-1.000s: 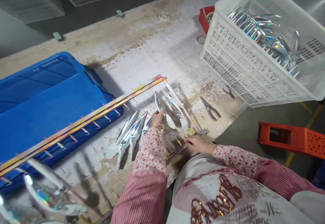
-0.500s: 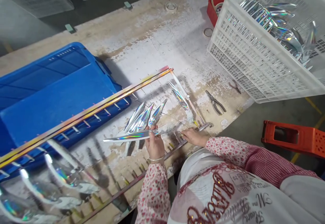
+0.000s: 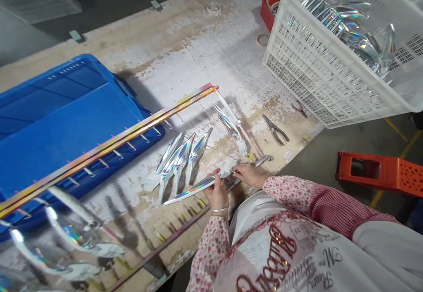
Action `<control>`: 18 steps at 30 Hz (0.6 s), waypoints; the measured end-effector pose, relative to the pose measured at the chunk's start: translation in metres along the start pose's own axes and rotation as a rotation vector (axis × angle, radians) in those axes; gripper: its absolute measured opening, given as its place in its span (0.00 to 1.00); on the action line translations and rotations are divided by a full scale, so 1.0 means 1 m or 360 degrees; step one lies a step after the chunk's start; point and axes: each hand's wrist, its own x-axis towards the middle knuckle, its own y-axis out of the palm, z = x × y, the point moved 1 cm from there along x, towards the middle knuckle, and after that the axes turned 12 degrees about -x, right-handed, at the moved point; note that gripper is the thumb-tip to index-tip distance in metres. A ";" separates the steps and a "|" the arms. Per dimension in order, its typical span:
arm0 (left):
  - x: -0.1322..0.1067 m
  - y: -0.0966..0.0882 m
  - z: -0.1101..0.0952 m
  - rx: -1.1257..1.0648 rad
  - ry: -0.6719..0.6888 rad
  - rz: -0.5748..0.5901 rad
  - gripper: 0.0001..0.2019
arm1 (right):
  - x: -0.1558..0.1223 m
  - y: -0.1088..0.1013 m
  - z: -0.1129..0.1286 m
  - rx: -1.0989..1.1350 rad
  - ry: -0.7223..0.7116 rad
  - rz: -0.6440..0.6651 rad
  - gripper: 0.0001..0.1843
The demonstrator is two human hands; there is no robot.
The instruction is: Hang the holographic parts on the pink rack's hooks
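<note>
My left hand (image 3: 217, 194) is closed around a shiny silver, rainbow-reflecting blade-shaped piece (image 3: 189, 191), its pointed end slanting down to the left. The piece's whitish wrapped end (image 3: 228, 167) lies by my right hand (image 3: 248, 175). The fingers of my right hand are pinched at that end; what they grip is too small to make out. Both hands are over the lower bar (image 3: 176, 234) of a long hanging rack. Several similar silver pieces (image 3: 176, 159) lie on the table just beyond my left hand. One more silver piece (image 3: 231, 126) is mounted at the rack's right end.
The rack's hooked upper bar (image 3: 132, 138) crosses a blue crate (image 3: 62, 120). More silver pieces (image 3: 62, 228) hang at lower left. Pliers (image 3: 276, 131) lie at right, near a white perforated basket (image 3: 297, 58) of silver pieces. A red-orange stool (image 3: 390, 173) is on the floor.
My left hand has moved right and toward me with the silver piece, bringing its wrapped end to my right hand. The piece now slants more downward. The view has shifted slightly.
</note>
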 end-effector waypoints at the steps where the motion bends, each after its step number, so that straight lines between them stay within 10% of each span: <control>1: 0.000 0.000 0.000 0.0016 0.0002 0.0012 0.28 | 0.000 0.000 0.000 -0.0005 0.0007 -0.0001 0.03; 18: 0.012 0.012 -0.015 0.0687 0.0132 0.0276 0.26 | 0.005 -0.022 0.012 -0.0496 -0.0303 0.0379 0.11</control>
